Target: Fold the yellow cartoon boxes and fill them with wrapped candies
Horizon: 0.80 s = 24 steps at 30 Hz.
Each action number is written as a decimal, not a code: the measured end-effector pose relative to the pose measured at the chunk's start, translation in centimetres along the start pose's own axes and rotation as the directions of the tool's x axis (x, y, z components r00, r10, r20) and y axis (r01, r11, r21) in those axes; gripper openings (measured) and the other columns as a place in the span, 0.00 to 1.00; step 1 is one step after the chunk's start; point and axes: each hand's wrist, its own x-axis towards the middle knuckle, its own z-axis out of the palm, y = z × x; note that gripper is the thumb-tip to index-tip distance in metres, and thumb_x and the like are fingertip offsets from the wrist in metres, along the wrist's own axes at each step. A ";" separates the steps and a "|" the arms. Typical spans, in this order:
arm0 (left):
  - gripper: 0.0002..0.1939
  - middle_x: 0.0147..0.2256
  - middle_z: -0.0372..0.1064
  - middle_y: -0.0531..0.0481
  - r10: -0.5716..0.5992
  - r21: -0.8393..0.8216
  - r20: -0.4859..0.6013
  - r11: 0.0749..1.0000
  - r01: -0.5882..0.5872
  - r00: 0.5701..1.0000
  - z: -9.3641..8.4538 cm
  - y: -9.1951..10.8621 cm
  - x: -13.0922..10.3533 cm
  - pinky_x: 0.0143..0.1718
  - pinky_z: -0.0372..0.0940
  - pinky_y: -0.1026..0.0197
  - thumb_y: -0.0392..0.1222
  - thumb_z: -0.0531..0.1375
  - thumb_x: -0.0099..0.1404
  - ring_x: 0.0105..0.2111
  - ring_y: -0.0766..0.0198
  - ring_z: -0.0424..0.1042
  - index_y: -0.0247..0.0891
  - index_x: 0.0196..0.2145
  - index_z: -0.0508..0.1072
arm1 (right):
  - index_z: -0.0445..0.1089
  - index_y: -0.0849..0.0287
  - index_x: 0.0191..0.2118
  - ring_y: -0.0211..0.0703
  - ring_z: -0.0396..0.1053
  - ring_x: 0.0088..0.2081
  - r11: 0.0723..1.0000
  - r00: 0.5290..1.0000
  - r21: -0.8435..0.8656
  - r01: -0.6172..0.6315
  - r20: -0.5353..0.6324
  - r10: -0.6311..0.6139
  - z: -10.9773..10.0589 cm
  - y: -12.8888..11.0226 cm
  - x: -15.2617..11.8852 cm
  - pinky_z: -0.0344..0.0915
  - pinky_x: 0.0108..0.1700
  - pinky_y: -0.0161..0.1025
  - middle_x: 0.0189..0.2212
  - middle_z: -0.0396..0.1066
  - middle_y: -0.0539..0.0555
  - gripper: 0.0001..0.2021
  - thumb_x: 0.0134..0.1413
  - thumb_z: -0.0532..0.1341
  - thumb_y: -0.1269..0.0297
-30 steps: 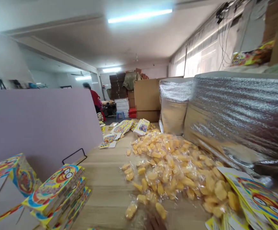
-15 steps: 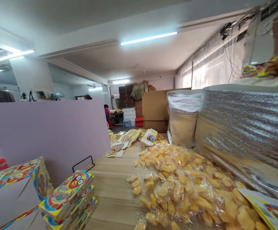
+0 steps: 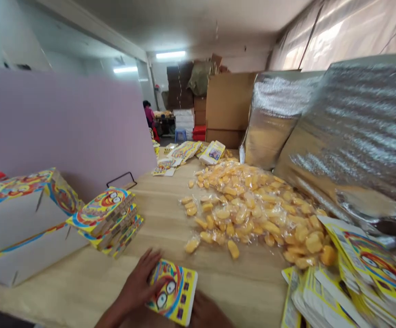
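Note:
A small printed cardboard box (image 3: 175, 291), yellow with a cartoon face in round glasses, is low in the middle of the view, just above the table. My left hand (image 3: 139, 284) grips its left side, thumb across the printed face and fingers along the far edge. Close against the box's right end is my right hand (image 3: 209, 313), dark and blurred; its fingers are hidden. Beyond them lies a heap of yellow pieces in clear wrappers (image 3: 249, 205). A pile of flat printed cartons (image 3: 334, 291) rests to the right.
Stacked printed boxes (image 3: 102, 212) stand at left beside larger display boxes (image 3: 23, 223) and a black wire stand (image 3: 121, 178). A lilac partition (image 3: 64, 127) borders the table. Silver-lined cartons (image 3: 351, 150) line the right side. More flat cartons (image 3: 187, 150) lie farther back; a person (image 3: 148, 114) sits beyond.
The view has tipped downward, bringing in the near table and the carton pile. Both my hands and the small box, out of sight before, now show at the bottom.

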 end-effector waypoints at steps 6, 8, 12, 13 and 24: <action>0.29 0.58 0.64 0.42 -0.002 -0.071 0.114 0.997 0.010 0.993 -1.4 0.3 0.7 0.59 0.59 0.44 0.55 0.60 0.61 0.62 0.50 0.57 0.40 0.57 0.67 | 0.53 0.49 0.65 0.51 0.54 0.64 0.991 0.990 0.095 0.097 0.094 -0.105 2.0 1.1 1.2 0.47 0.66 0.50 0.62 0.60 0.53 0.35 0.52 0.65 0.57; 0.30 0.59 0.62 0.43 -0.010 -0.060 0.125 0.998 0.017 0.992 -1.3 0.2 0.5 0.60 0.58 0.45 0.56 0.59 0.62 0.63 0.50 0.55 0.41 0.58 0.65 | 0.52 0.52 0.65 0.52 0.53 0.64 0.997 0.993 0.033 0.064 0.099 -0.067 1.7 1.0 -0.3 0.42 0.67 0.54 0.61 0.60 0.56 0.33 0.55 0.62 0.56; 0.31 0.60 0.62 0.43 -0.010 -0.034 0.133 0.999 0.015 0.991 -1.0 0.2 0.4 0.60 0.58 0.45 0.56 0.58 0.62 0.63 0.50 0.54 0.40 0.58 0.64 | 0.54 0.58 0.64 0.56 0.51 0.65 0.995 0.988 -0.058 -0.077 0.129 0.084 1.1 0.5 -2.4 0.40 0.66 0.58 0.61 0.59 0.63 0.32 0.57 0.60 0.52; 0.31 0.60 0.62 0.43 -0.010 -0.033 0.134 0.999 0.015 0.991 -1.0 0.2 0.4 0.60 0.58 0.45 0.57 0.58 0.62 0.63 0.49 0.54 0.40 0.58 0.64 | 0.54 0.58 0.64 0.55 0.50 0.65 0.996 0.988 -0.046 -0.076 0.134 0.082 1.3 0.4 -2.2 0.40 0.67 0.57 0.62 0.58 0.62 0.33 0.56 0.61 0.52; 0.43 0.65 0.48 0.37 0.155 -0.064 0.219 0.988 -0.144 0.963 -3.0 3.8 -2.2 0.61 0.50 0.36 0.56 0.62 0.55 0.64 0.41 0.50 0.41 0.64 0.54 | 0.64 0.51 0.57 0.45 0.61 0.59 0.964 0.997 0.255 -0.071 -0.012 0.077 -0.6 -0.9 1.4 0.56 0.61 0.46 0.57 0.67 0.51 0.18 0.63 0.52 0.65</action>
